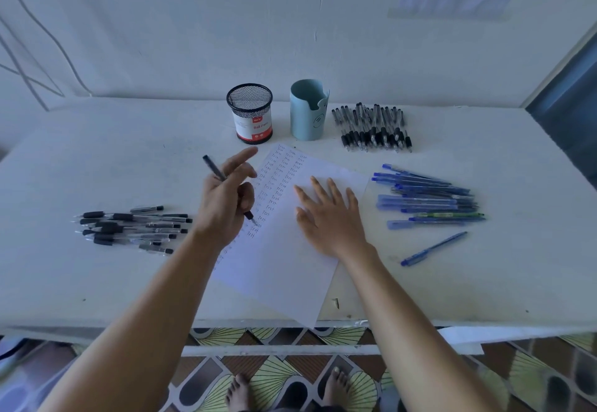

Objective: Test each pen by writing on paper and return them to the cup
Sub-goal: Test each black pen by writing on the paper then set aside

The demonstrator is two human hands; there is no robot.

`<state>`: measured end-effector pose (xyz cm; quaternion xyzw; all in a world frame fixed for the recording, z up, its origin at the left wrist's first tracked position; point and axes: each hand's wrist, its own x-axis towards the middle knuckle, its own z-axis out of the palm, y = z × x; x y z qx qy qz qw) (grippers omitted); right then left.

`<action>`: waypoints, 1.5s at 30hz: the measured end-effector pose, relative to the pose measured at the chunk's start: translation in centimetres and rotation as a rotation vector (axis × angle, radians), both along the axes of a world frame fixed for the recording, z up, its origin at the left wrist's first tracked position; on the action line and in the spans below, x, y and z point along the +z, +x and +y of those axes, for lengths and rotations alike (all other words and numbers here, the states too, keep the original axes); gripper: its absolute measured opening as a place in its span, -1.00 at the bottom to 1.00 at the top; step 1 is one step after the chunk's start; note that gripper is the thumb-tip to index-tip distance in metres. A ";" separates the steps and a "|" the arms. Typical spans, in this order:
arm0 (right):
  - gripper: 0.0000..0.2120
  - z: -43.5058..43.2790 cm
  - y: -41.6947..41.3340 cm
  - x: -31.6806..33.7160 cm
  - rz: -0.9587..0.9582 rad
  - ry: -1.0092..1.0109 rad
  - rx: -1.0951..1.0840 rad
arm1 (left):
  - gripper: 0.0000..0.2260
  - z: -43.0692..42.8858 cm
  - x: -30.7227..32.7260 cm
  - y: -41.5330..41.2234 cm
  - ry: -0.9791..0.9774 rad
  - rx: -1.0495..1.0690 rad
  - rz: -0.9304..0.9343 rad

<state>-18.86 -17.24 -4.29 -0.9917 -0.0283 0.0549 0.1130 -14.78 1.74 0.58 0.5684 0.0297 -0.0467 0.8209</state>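
White paper sheet [284,266], columns of handwritten words | our left hand [226,198] grips slim black plastic pen [214,168], tip on sheet | our right hand [329,214] flat, fingers straight, on sheet | black wire-mesh cup [249,111] beyond sheet

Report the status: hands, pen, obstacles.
Left hand grips a black pen, tip over the paper. Right hand flat on paper. Nothing blocks the mesh cup.

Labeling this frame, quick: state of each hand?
Left hand: holding a black pen, tip over the paper.
Right hand: open, flat on the paper.
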 end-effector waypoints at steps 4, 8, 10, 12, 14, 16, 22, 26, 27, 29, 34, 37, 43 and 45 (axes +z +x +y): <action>-0.48 0.1 0.1 -0.1 0.008 -0.030 -0.001 | -0.58 1.2 -1.5 0.0 -0.093 -0.044 -0.005; -0.48 0.2 0.2 -0.2 -0.002 -0.026 -0.013 | -0.70 1.6 -2.4 -0.1 0.258 -0.001 -0.055; -0.49 0.2 0.2 -0.2 -0.007 -0.019 -0.018 | -0.84 1.8 -2.7 -0.2 0.428 -0.014 -0.082; -0.49 0.2 0.2 -0.2 -0.006 -0.013 -0.020 | -0.84 2.1 -2.7 -0.5 0.558 -0.038 -0.097; -0.49 0.1 0.2 -0.2 -0.008 -0.013 -0.016 | -0.77 2.3 -2.8 -0.6 0.645 -0.036 -0.108; -0.49 0.1 0.1 -0.2 -0.012 -0.012 -0.016 | -0.72 2.5 -2.9 -0.8 0.674 -0.009 -0.107; -0.49 0.1 0.1 -0.2 -0.019 -0.009 -0.014 | -0.81 2.8 -3.1 -1.2 0.846 0.031 -0.189; -0.49 0.1 0.0 -0.1 -0.019 -0.009 -0.013 | -0.82 2.9 -3.5 -0.8 0.900 0.015 -0.218; -0.49 0.1 0.0 -0.1 -0.017 -0.008 -0.012 | -0.83 3.0 -3.6 -0.8 0.909 0.009 -0.227; -0.49 0.1 0.0 -0.1 -0.014 -0.006 -0.009 | -0.82 3.0 -3.6 -0.9 0.917 -0.013 -0.249; -0.49 0.1 0.0 0.0 -0.018 0.001 -0.013 | -0.81 2.9 -3.6 -0.9 0.891 -0.013 -0.249; -0.49 0.0 0.0 0.0 -0.016 0.002 -0.011 | -0.83 3.0 -3.7 -0.8 0.898 -0.016 -0.240; -0.49 0.1 0.1 -0.2 -0.016 -0.010 -0.018 | -0.81 2.9 -3.6 -0.9 0.904 -0.034 -0.257; -0.49 0.1 0.1 -0.2 -0.016 -0.013 -0.014 | -0.80 2.9 -3.7 -0.9 0.900 -0.038 -0.265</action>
